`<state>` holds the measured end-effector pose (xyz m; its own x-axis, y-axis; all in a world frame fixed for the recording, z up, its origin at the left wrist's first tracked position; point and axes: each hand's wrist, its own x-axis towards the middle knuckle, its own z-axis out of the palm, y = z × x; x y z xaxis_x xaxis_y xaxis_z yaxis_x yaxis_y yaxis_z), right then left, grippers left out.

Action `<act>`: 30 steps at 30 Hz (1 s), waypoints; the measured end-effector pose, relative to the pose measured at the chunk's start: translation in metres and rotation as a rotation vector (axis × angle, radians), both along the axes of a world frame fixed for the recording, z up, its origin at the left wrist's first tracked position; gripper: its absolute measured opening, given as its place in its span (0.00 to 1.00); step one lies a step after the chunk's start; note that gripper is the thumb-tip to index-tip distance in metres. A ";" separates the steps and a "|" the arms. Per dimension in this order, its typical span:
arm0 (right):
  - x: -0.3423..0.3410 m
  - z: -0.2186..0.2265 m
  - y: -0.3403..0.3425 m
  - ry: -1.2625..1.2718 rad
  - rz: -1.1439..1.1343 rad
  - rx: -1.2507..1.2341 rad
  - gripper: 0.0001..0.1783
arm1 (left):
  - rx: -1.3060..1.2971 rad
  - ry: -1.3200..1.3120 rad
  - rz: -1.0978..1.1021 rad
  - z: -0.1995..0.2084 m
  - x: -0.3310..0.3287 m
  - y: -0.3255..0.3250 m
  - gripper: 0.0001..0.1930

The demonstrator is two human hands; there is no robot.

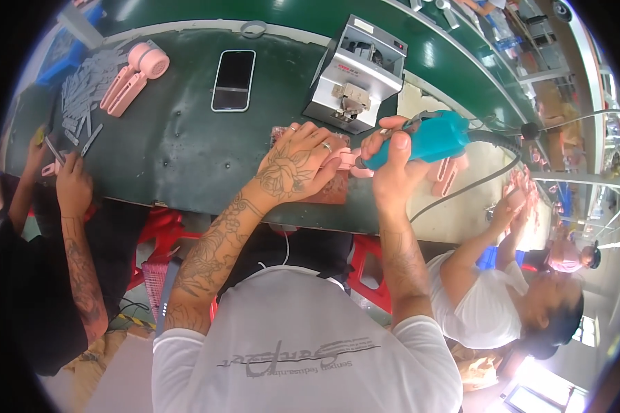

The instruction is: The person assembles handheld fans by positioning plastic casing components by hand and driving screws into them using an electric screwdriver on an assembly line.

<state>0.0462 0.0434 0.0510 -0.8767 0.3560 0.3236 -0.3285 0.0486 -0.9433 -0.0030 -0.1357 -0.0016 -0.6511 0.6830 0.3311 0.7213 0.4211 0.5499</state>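
Note:
My right hand (393, 155) is wrapped round a teal electric screwdriver (437, 138), held on its side with its front end toward my left hand. My left hand (300, 165) presses over a pink plastic part (346, 160), its fingers bent and partly hiding it. The screwdriver's front end meets the right side of that part; its tip is hidden. Beneath my left hand lies a reddish mat (334, 191) on the dark green worktable (186, 148).
A metal box-shaped machine (358, 76) stands behind my hands, with a phone (233, 80) to its left. Far left are a pink handheld device (136, 76) and a pile of grey strips (93, 82). More pink parts (448, 172) and a black cable (503, 165) lie right. Co-workers sit on both sides.

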 end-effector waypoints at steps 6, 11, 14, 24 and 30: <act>0.003 -0.007 -0.002 -0.002 0.015 -0.024 0.22 | -0.020 -0.011 -0.002 0.001 0.003 0.002 0.21; 0.003 -0.022 0.001 0.053 0.032 0.063 0.26 | -0.019 -0.007 -0.008 0.005 0.002 0.003 0.19; 0.000 -0.021 -0.002 0.034 0.026 0.013 0.26 | -0.007 -0.033 0.010 0.008 0.001 0.004 0.17; 0.006 -0.021 -0.006 -0.024 -0.073 0.111 0.20 | 0.102 0.090 0.032 0.002 0.001 0.003 0.14; 0.039 0.012 -0.018 0.067 -0.048 -0.252 0.20 | 0.063 0.416 -0.076 0.002 0.030 -0.016 0.17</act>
<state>0.0853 0.0258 0.0630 -0.8367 0.4732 0.2758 -0.3933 -0.1686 -0.9038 0.0270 -0.1520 0.0007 -0.4016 0.6938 0.5978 0.9149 0.3329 0.2283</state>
